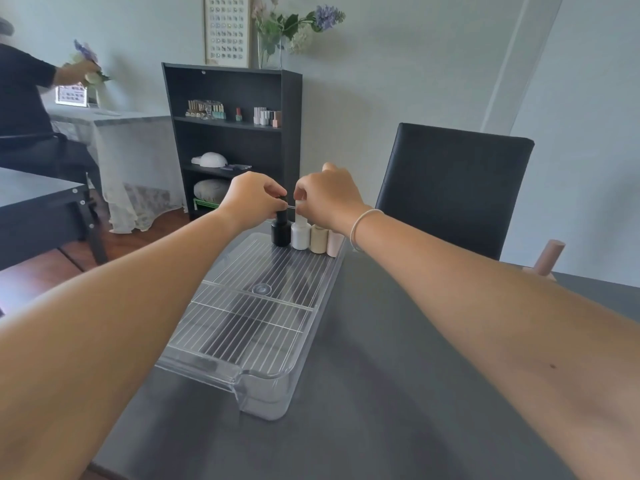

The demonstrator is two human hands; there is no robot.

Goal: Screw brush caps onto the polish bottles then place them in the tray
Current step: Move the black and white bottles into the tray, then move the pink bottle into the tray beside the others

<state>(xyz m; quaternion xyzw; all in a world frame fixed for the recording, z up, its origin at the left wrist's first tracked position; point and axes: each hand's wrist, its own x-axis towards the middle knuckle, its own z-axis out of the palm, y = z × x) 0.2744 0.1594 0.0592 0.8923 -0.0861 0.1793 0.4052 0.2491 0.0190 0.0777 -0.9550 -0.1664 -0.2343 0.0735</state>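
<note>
**Hands capping bottles at the tray's far end**

A clear tray (242,341) lies on a dark tabletop (381,393). At its far end stand four bottles in a row. The left hand (252,202) pinches the black bottle (281,232)'s cap; the right hand (327,199) grips the white bottle (300,233)'s cap.

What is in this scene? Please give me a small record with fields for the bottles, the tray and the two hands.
bottles: four in a row, black bottle, white bottle, beige bottle, pink bottle
position: far end of the clear tray
left hand: gripping the cap of the black bottle
right hand: gripping the cap of the white bottle
surface: dark table
</note>
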